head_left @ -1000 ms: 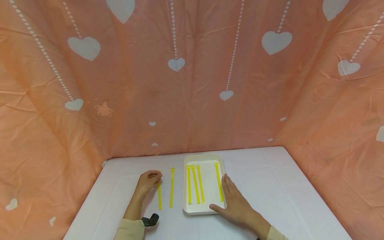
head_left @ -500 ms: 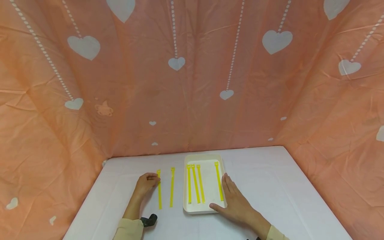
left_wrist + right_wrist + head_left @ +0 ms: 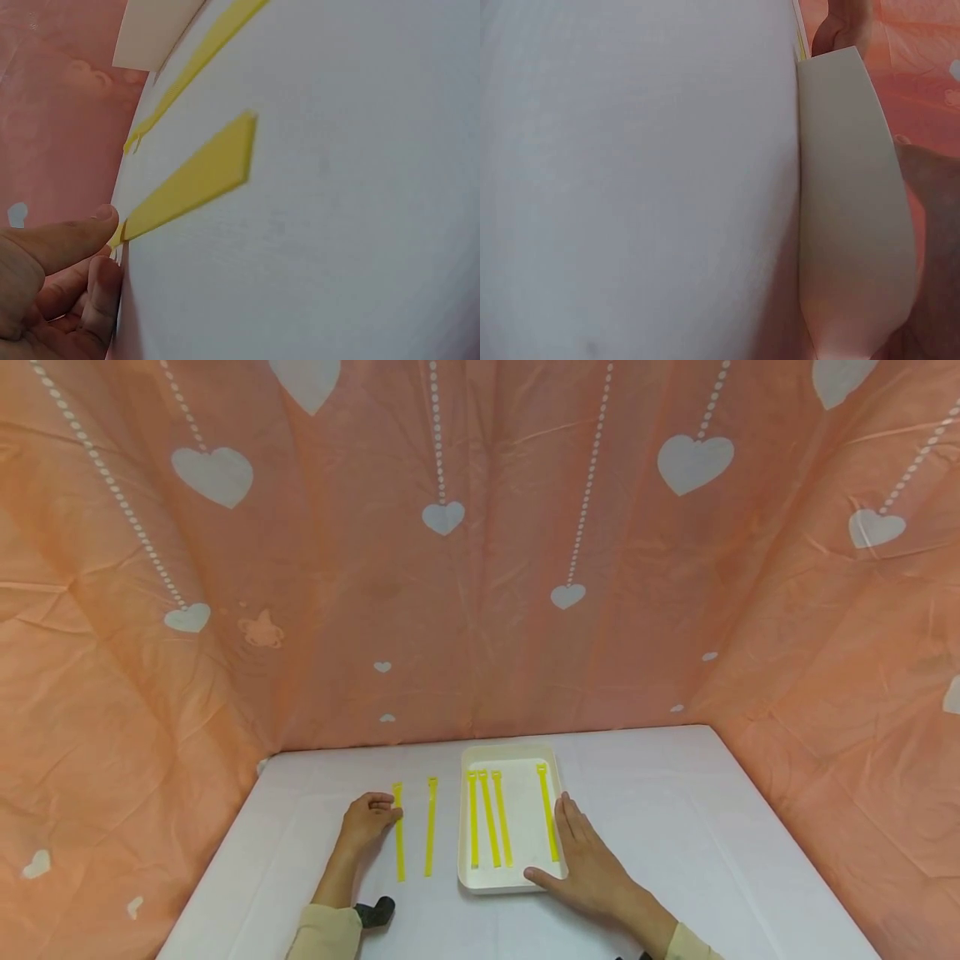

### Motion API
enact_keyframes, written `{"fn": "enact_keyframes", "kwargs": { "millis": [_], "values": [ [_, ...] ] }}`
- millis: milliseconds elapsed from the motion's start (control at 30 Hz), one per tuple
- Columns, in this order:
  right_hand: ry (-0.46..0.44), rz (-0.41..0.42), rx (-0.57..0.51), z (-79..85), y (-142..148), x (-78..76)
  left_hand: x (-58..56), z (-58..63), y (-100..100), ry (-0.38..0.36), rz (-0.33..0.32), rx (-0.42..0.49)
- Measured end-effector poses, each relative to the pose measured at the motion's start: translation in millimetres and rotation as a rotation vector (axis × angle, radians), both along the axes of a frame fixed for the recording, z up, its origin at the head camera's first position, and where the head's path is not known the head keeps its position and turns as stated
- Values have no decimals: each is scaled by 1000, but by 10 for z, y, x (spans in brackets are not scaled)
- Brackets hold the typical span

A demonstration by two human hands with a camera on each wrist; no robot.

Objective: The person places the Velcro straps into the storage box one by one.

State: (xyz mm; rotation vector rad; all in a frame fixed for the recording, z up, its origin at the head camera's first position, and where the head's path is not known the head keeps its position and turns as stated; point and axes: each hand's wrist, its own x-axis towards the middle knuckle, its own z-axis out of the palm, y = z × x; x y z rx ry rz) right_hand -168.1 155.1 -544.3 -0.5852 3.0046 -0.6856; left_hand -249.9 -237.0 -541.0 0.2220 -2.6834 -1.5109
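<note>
My left hand [image 3: 367,820] is at the slotted head end of a yellow hook-and-loop cable tie [image 3: 400,852] on the white tabletop. In the left wrist view, its thumb and curled fingers pinch the tie [image 3: 191,176] near that end. Just right of it lies a second yellow tie [image 3: 431,831], lengthwise. My right hand [image 3: 596,872] rests with straight fingers along the right side of a white tray [image 3: 495,888], its thumb at the near right corner. Inside the tray, several yellow ties [image 3: 491,822] lie lengthwise, mostly at the left; one tie [image 3: 547,814] lies near the right wall.
A white cloth covers the table [image 3: 675,827]. Pink fabric [image 3: 480,635] printed with hearts encloses it at the back and both sides. The tray's outer wall [image 3: 851,195] fills part of the right wrist view. A black wrist mount [image 3: 375,912] sits at the left cuff.
My left fingers have shifted slightly on the tie, and its slotted head now shows beyond them. The right hand and the tray have stayed in place.
</note>
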Motion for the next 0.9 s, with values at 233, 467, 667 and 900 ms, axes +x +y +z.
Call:
{"fn": "enact_keyframes", "kwargs": {
  "millis": [233, 467, 667, 900],
  "values": [
    [21, 1, -12, 11, 0, 10, 11, 7, 41, -5, 6, -31],
    [45, -10, -33, 10, -11, 23, 0, 3, 73, -17, 32, -48],
    [50, -23, -33, 8, -18, 35, -19, 4, 83, -10, 47, -61],
    [39, -13, -34, 11, -18, 23, -47, -11, 67, -16, 52, -76]
  ]
}}
